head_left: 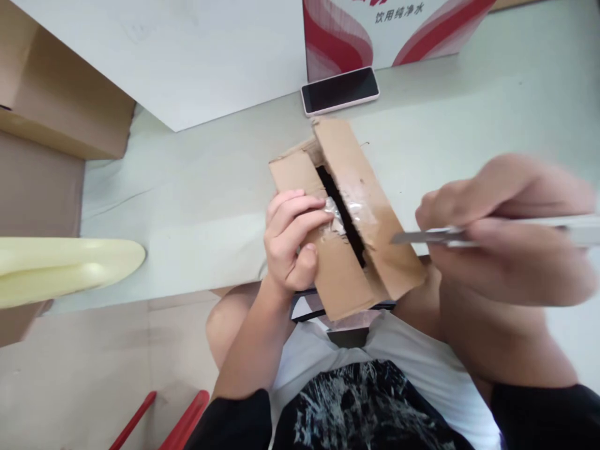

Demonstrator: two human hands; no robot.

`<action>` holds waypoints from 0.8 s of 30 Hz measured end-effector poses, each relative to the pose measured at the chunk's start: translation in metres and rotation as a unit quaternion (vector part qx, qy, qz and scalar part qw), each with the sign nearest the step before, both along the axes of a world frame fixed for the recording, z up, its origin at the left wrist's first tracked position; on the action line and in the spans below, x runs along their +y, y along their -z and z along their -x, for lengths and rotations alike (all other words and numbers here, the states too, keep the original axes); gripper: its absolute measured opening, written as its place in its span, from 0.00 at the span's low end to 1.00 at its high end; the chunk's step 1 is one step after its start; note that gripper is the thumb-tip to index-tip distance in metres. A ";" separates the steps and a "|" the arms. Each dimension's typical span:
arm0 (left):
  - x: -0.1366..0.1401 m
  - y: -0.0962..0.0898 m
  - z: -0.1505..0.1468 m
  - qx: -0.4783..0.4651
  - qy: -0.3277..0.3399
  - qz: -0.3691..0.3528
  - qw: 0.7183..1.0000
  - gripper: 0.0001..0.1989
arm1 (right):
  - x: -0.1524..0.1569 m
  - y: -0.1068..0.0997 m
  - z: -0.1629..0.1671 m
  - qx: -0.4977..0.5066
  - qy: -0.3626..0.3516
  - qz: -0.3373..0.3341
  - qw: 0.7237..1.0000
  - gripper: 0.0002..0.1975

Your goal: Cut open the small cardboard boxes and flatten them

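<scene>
Desk (pixel 469 112): pale surface, carrying the items below.
Large cardboard boxes (pixel 47 94): stacked at the desk's left edge.
Printed red-and-white carton (pixel 337 31): at the far edge.
Small cardboard box (pixel 360 219): held above the near edge, over the person's lap; top flaps parted along a dark slit, torn clear tape (pixel 340 209) across it.
Right hand (pixel 506 231): fingers closed around a utility knife (pixel 469 234), blade tip just beside the box's right flap; blurred.
Left hand (pixel 290 240): fingers curled over the box's left flap, gripping it at the tape.
Phone (pixel 340 90): dark screen, flat, near the far edge, just beyond the box.
</scene>
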State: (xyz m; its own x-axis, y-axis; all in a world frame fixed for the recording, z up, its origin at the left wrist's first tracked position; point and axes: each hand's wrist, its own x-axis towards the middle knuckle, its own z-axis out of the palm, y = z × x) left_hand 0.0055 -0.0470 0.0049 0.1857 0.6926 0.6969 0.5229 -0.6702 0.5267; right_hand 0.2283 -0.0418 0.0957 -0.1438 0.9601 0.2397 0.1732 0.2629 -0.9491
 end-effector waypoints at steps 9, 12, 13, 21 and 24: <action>0.015 0.011 0.044 -0.098 -0.100 0.072 0.988 0.19 | 0.046 0.069 -0.005 0.068 0.159 0.055 0.983 0.21; 0.019 0.016 0.060 -0.156 -0.153 0.136 0.966 0.24 | 0.054 0.088 -0.010 0.013 0.129 0.080 0.988 0.22; 0.020 0.018 0.065 -0.180 -0.158 0.163 0.957 0.26 | 0.056 0.093 -0.012 -0.008 0.112 0.093 0.989 0.21; 0.020 0.031 0.068 -0.242 -0.055 0.266 0.931 0.40 | 0.066 0.112 -0.011 -0.039 0.001 0.165 0.986 0.13; 0.017 0.027 0.062 -0.217 -0.076 0.226 0.947 0.45 | 0.066 0.106 -0.007 0.149 0.008 0.241 0.959 0.18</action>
State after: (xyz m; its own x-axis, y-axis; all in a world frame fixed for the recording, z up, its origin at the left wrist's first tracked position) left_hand -0.0569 -0.0296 -0.0225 -0.1750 0.9341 0.3112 0.2645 -0.2599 0.9287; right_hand 0.2357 0.0243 -0.0105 -0.1220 0.9711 -0.2052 -0.1247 -0.2201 -0.9675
